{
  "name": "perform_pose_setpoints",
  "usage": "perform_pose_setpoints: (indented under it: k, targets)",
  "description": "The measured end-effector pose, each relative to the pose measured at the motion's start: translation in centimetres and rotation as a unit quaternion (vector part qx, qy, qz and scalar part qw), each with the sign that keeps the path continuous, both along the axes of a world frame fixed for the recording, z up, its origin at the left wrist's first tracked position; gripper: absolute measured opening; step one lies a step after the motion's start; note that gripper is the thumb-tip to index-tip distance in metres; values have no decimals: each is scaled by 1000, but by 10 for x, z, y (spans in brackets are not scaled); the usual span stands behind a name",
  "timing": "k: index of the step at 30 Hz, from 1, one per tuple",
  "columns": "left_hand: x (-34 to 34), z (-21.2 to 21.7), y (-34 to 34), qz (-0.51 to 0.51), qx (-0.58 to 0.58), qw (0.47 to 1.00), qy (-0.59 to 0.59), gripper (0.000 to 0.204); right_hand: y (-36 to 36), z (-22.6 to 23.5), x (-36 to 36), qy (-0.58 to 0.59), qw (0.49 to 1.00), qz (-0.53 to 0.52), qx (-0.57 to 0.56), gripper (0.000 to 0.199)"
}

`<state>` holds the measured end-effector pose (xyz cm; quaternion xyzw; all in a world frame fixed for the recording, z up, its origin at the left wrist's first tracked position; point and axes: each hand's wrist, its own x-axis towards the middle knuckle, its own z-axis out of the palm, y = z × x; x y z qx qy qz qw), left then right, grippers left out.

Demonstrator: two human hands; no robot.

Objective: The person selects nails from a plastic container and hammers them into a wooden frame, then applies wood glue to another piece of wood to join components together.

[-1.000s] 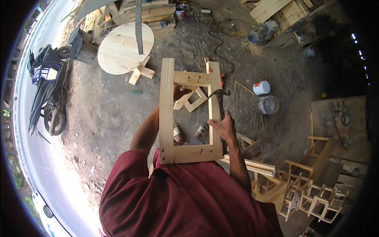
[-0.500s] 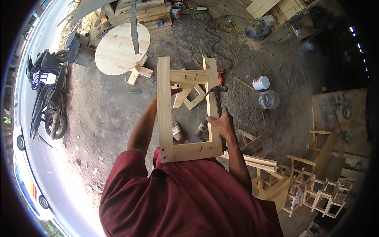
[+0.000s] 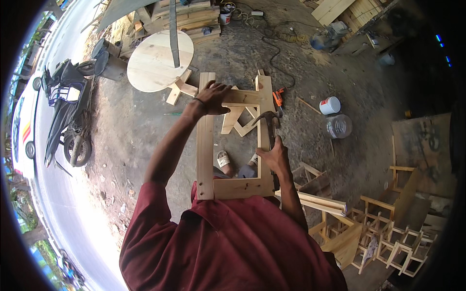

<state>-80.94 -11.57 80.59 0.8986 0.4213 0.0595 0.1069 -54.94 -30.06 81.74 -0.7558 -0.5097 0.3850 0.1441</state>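
Note:
A pale wooden frame (image 3: 206, 150) of two long posts and two crosspieces is held upright before my body, its lower end against my maroon shirt. My left hand (image 3: 212, 99) lies over the upper left joint, fingers across the top crosspiece and thumb beneath it. On the other side my right hand (image 3: 275, 157) is closed around a claw hammer (image 3: 272, 127), its handle alongside the right post and its claw head near the inner edge. The right thumb rests on that post. My left hand hides part of the upper joint.
Beyond the frame, joined wooden pieces (image 3: 234, 119) and an orange power tool (image 3: 278, 97) lie on the dirt floor. A round wooden tabletop (image 3: 155, 63) stands far left, near a parked motorcycle (image 3: 70, 111). A white bucket (image 3: 330, 105) sits right, and several small wooden stools (image 3: 405, 245) lower right.
My left hand has moved from behind the left post up over the upper joint, covering the nails in the top crosspiece. My right hand still grips the hammer against the right post.

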Motion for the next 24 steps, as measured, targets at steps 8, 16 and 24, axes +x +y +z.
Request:
perform_pose_setpoints:
  k: [8,16,24]
  targets:
    - [14,-22,18,-69,44,996,44,59,-5,1,4,6,1000,1,2,79]
    - [12,-22,13,-81,44,995,48,54,-9,-14,27,26,995,51,76,51]
    - [7,-25,7,-61,20,996,60,55,-12,-51,76,135,980,-114,93,29]
